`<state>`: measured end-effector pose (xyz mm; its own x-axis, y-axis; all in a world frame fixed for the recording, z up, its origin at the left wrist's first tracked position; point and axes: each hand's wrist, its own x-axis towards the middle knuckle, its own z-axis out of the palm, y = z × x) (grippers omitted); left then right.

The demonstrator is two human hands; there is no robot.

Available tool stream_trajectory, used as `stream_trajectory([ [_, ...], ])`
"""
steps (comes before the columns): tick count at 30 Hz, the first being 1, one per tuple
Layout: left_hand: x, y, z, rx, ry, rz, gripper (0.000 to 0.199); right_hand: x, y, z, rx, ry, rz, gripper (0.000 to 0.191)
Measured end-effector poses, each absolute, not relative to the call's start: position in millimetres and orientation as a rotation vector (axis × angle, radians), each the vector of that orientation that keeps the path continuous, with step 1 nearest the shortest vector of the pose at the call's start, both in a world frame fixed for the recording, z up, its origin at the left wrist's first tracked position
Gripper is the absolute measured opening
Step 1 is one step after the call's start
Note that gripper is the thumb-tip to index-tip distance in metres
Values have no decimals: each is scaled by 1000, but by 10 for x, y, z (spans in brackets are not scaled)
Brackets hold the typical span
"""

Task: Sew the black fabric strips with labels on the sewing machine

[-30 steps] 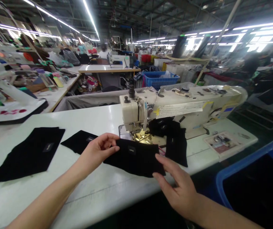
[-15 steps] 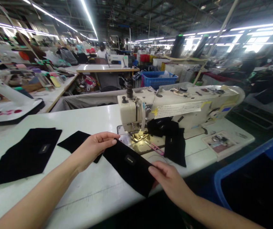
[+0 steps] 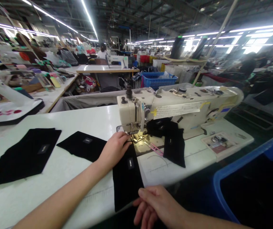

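an already labelled black panel (image 3: 126,186) was pinched by the left hand (image 3: 114,149), fingertips together, beside the presser foot (image 3: 140,137); whether by the right hand (image 3: 159,206) too couldn't be told. leftward, two labelled panels (image 3: 23,156) (image 3: 78,148) were left unheld.

A blue latticed basket (image 3: 153,83) stands near a background table (image 3: 95,68) bearing 1 sewing machine (image 3: 116,58).

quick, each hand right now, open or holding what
Left hand: closed on the far end of a black cloth.
Right hand: partly curled at its near end; whether it grips cannot be told.
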<state>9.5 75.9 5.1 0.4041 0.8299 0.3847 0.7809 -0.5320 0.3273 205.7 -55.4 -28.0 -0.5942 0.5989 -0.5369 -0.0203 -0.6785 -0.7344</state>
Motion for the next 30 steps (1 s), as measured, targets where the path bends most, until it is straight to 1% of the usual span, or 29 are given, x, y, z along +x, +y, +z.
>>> stream_trajectory([
  [4,20,622,-11,2835,1273,704,25,2072,-589,-343,-1212,-1117,2271,76],
  [6,-12,601,-40,2864,1196,690,27,2126,-595,-346,-1281,-1350,2101,66],
  [7,-21,600,-51,2857,1185,693,28,2163,-593,-340,-1306,-1540,1914,58],
  [8,-26,603,-58,2843,1184,700,28,2203,-588,-327,-1306,-1752,1648,48],
  [10,-28,612,-60,2811,1190,719,27,2279,-562,-288,-1192,-2126,976,26],
  [11,-27,615,-55,2796,1196,729,27,2311,-542,-261,-1095,-2249,655,21],
  [13,-27,613,-39,2779,1193,737,27,2358,-484,-201,-874,-2397,194,24],
  [15,-32,610,-22,2779,1179,737,27,2388,-410,-146,-686,-2463,-29,27],
  [18,-45,620,-6,2800,1167,729,28,2417,-302,-106,-540,-2449,-127,29],
  [30,-80,726,26,2767,1111,706,29,2384,-268,-186,-501,-2447,-82,32],
])
